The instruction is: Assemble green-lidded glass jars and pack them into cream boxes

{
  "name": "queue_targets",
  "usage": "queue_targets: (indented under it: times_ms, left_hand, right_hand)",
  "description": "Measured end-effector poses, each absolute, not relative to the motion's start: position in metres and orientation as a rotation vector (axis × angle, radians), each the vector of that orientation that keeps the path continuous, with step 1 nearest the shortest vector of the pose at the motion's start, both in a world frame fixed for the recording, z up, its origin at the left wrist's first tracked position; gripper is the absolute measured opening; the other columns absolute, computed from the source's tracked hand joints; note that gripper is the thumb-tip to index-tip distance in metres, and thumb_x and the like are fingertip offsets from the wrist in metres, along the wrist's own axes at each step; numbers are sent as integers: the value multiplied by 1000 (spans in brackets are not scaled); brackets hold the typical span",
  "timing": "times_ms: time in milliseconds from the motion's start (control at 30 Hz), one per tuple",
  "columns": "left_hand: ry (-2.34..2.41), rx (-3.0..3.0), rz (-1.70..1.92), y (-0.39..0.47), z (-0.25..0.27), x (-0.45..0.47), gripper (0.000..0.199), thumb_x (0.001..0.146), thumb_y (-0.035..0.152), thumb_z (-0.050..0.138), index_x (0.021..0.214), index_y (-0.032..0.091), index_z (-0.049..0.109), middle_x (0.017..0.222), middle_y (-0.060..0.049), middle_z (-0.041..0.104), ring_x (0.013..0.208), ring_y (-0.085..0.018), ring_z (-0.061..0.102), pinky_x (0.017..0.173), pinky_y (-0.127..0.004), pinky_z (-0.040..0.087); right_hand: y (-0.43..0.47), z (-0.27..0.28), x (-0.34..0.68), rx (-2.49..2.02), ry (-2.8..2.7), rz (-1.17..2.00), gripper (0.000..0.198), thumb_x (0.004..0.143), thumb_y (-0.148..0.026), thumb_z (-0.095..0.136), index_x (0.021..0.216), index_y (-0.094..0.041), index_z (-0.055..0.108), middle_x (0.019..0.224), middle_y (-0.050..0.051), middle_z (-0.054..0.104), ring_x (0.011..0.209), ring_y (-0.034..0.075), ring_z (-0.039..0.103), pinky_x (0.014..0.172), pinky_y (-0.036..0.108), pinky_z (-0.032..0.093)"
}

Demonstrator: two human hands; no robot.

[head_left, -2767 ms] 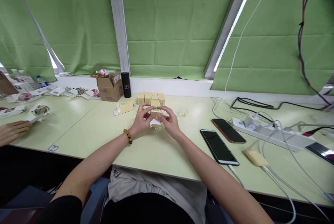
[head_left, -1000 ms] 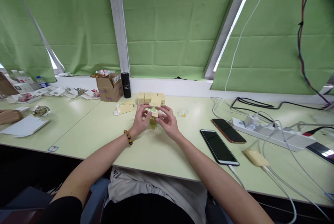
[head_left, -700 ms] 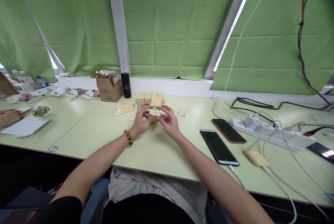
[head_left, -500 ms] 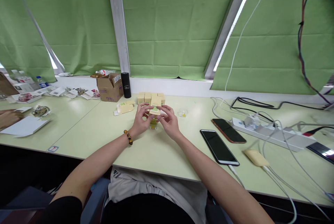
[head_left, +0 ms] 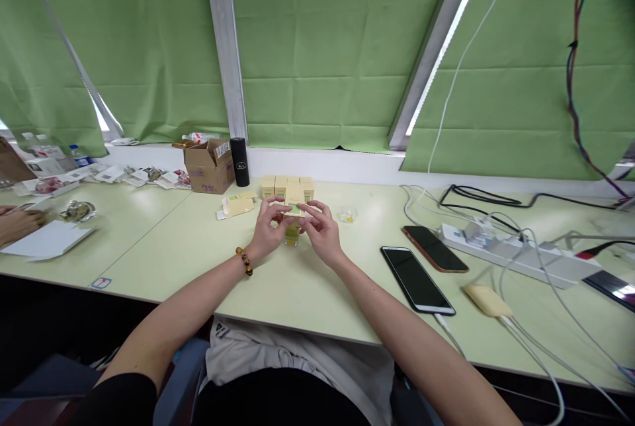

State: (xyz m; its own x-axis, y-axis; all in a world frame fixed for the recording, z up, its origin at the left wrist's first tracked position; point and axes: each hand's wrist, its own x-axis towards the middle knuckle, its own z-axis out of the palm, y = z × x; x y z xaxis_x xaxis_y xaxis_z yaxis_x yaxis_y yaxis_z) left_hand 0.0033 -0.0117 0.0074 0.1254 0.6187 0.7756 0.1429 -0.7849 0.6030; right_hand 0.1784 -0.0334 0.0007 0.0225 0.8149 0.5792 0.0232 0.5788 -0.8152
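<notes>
My left hand [head_left: 268, 233] and my right hand [head_left: 321, 233] meet at the middle of the table, fingers closed on a small pale-yellow carton [head_left: 296, 210] with a green label. Both thumbs press its near side while the fingertips rest along its top. Just under the carton is a small clear jar [head_left: 292, 238] with yellow-green contents; whether it sits partly inside the carton I cannot tell. Several matching yellow boxes [head_left: 280, 184] stand in a row right behind. An open yellow carton [head_left: 239, 205] lies to the left, and a small clear container [head_left: 348, 215] to the right.
Two phones [head_left: 417, 279] lie to the right, beside a white power strip [head_left: 516, 255] with tangled cables. A cardboard box [head_left: 208, 171] and a black cylinder [head_left: 240, 161] stand at the back left. At far left, another person's hand [head_left: 20, 226] is near white paper [head_left: 47, 241].
The carton between my hands has tilted slightly and its green label looks flatter. My fingers have shifted only a little. The other person's hand at far left has moved slightly.
</notes>
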Motion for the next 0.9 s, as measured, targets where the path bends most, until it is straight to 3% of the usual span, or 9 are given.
queue_targets:
  times_ms: [100,233,300,400,533,667,767,833,900]
  left_hand:
    - [751,2042,1675,-14,9,3,25,97,39,67,115,22,68,133,-10,49,75,-7,63,79,-32,61]
    - [792,2097,1671,-18,12,2,36,98,42,65,129,25,63,140,-13,47,114,-22,66,96,-42,60]
    - [828,2142,1684,-18,14,2,41,98,42,65,135,26,59,143,-15,48,133,-28,56,103,-47,56]
    - [890,2196,1703,-15,14,0,43,98,43,64,137,25,58,145,-16,51,142,-31,48,111,-52,49]
    - [924,2131,1723,-9,12,0,40,101,47,59,131,22,62,147,-17,54,142,-31,50,111,-52,48]
    - [915,1979,1700,-3,10,-2,41,102,53,53,116,19,71,135,-15,64,131,-29,58,104,-47,52]
    - [856,1881,1643,1,10,-4,46,102,57,51,97,17,75,110,-12,74,107,-25,68,95,-42,55]
    - [818,1802,1606,4,9,-5,46,100,59,55,95,16,74,100,-10,75,96,-23,70,89,-39,56]
    - [779,1738,1572,6,8,-6,44,96,58,63,102,15,73,104,-11,77,97,-23,72,90,-38,57]
  right_hand:
    - [-36,2,179,-752,-1444,728,45,90,-54,73,131,-35,72,148,10,44,87,16,73,89,44,67]
    - [-41,5,178,-663,-1482,742,57,93,-53,71,147,-39,58,164,9,32,111,24,73,110,50,56]
    - [-43,6,176,-591,-1483,756,66,94,-52,70,155,-41,46,169,8,28,128,28,66,118,52,49]
    - [-45,7,174,-555,-1488,743,76,95,-51,68,160,-41,31,171,8,28,147,28,50,126,53,38]
    - [-48,9,173,-575,-1551,674,78,96,-52,66,161,-35,26,170,8,33,157,26,35,129,53,31]
    - [-53,10,176,-596,-1654,577,67,98,-47,62,158,-33,36,167,7,40,156,26,37,130,54,32]
    - [-55,9,179,-627,-1791,483,52,100,-41,58,151,-33,50,163,4,46,157,27,36,129,57,32]
    - [-54,8,181,-617,-1850,435,45,101,-37,57,145,-34,56,162,3,49,157,28,35,129,59,31]
    - [-53,6,182,-596,-1873,398,44,100,-33,59,144,-34,59,161,3,50,156,28,36,128,61,32]
